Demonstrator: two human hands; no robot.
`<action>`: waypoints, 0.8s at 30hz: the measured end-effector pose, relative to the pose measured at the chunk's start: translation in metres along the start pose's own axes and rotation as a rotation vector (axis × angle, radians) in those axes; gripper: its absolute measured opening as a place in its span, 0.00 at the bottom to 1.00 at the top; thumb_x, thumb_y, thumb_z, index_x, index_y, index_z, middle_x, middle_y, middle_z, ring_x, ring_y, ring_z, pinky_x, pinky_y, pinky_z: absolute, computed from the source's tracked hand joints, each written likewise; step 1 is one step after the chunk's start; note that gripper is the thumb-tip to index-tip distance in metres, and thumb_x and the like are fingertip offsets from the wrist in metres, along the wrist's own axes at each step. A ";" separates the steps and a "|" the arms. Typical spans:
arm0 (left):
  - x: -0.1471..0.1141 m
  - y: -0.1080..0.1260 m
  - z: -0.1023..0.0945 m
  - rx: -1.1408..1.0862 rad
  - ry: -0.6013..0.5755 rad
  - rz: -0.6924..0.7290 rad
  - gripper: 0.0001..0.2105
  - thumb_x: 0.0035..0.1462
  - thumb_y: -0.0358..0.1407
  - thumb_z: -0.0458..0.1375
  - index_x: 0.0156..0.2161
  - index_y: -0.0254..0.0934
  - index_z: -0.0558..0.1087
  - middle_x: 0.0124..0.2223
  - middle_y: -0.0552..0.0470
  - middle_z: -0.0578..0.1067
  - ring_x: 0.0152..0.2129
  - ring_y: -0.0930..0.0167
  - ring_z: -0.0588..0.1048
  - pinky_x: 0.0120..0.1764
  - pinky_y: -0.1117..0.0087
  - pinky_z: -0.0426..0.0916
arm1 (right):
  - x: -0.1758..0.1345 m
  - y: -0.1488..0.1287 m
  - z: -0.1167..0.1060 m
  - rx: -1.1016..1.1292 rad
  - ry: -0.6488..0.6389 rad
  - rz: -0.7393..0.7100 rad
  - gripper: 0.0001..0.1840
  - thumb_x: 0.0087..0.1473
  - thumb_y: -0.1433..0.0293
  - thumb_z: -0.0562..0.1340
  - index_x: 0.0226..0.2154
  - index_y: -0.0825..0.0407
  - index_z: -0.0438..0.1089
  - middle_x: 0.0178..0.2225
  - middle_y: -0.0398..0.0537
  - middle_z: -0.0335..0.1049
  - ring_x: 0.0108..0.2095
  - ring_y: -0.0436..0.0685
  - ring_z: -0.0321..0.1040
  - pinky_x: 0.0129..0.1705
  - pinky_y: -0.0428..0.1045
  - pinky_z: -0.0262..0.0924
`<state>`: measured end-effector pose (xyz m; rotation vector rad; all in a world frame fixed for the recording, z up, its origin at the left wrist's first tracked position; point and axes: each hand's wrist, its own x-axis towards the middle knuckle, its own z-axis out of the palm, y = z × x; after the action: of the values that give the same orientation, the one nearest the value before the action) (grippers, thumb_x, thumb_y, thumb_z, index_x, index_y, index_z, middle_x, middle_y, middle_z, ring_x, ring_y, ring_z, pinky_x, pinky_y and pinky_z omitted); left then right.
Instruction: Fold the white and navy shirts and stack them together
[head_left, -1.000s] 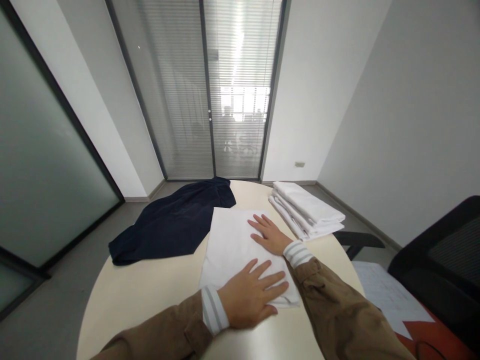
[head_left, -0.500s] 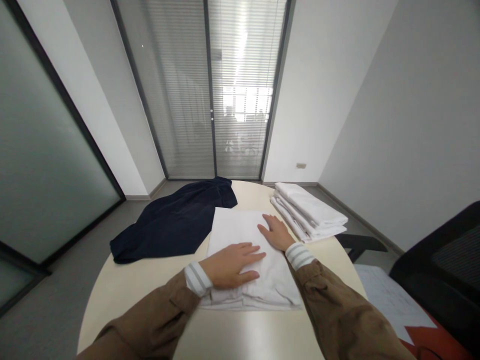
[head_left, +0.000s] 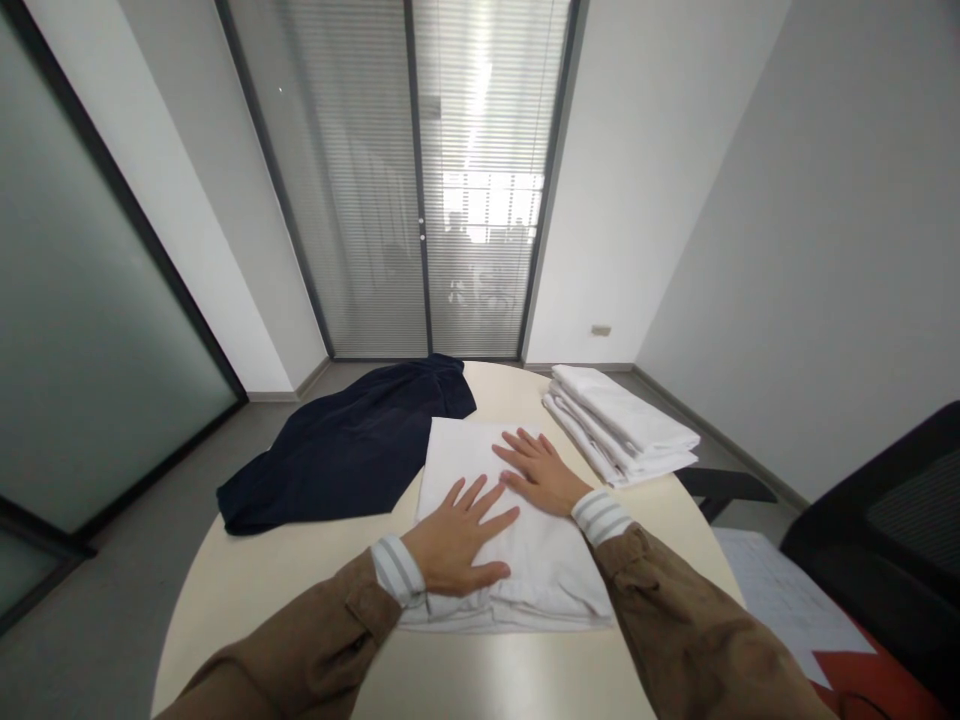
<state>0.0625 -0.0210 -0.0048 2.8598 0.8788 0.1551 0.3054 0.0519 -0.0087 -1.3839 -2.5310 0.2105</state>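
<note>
A folded white cloth garment (head_left: 551,590) lies in front of me, its near edge showing several layers and creases. My left hand (head_left: 457,540) rests flat on its left middle part, fingers spread. Further up on the right, my right hand (head_left: 544,475) also lies flat on the cloth with its fingers apart. The fingertips of the left hand come close to the right hand. Dark navy clothing (head_left: 337,450) is spread at the left, partly beside the white garment's far left corner. A stack of folded white cloth (head_left: 619,420) sits at the back right.
The round cream table (head_left: 225,620) carries all the cloth. To the right stands a black chair (head_left: 892,530), with papers (head_left: 787,590) and something red (head_left: 862,675) below. Glass doors with blinds (head_left: 427,180) are beyond the table.
My left hand has spread its fingers and turned to point further away from me. The right hand has slid left across the white garment.
</note>
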 end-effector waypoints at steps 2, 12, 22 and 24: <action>0.000 -0.006 -0.004 -0.016 0.022 0.016 0.33 0.63 0.54 0.51 0.68 0.43 0.55 0.71 0.41 0.52 0.67 0.50 0.49 0.64 0.43 0.49 | 0.000 -0.002 0.002 -0.009 -0.051 -0.013 0.32 0.65 0.49 0.49 0.68 0.37 0.50 0.71 0.45 0.43 0.71 0.66 0.36 0.68 0.69 0.32; 0.004 -0.074 -0.002 0.112 0.164 -0.337 0.29 0.68 0.48 0.47 0.68 0.37 0.56 0.70 0.39 0.53 0.67 0.58 0.53 0.63 0.51 0.53 | 0.000 -0.003 0.000 -0.015 -0.084 0.009 0.32 0.64 0.46 0.49 0.67 0.33 0.51 0.71 0.44 0.42 0.70 0.68 0.36 0.67 0.69 0.33; -0.003 -0.074 0.018 0.106 0.373 -0.627 0.30 0.66 0.49 0.46 0.66 0.31 0.58 0.67 0.32 0.59 0.66 0.49 0.53 0.62 0.44 0.51 | 0.002 0.019 0.024 0.016 0.096 0.495 0.38 0.63 0.48 0.50 0.67 0.51 0.52 0.68 0.59 0.50 0.69 0.72 0.42 0.66 0.69 0.39; -0.002 -0.078 0.020 0.026 0.379 -0.620 0.30 0.67 0.47 0.46 0.66 0.29 0.57 0.66 0.31 0.61 0.65 0.51 0.56 0.63 0.45 0.51 | 0.003 0.024 0.024 0.115 0.146 0.440 0.35 0.62 0.52 0.53 0.66 0.52 0.55 0.66 0.58 0.55 0.67 0.69 0.48 0.66 0.68 0.42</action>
<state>0.0204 0.0398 -0.0379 2.4632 1.7904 0.6183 0.3169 0.0672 -0.0373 -1.8183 -2.0384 0.3145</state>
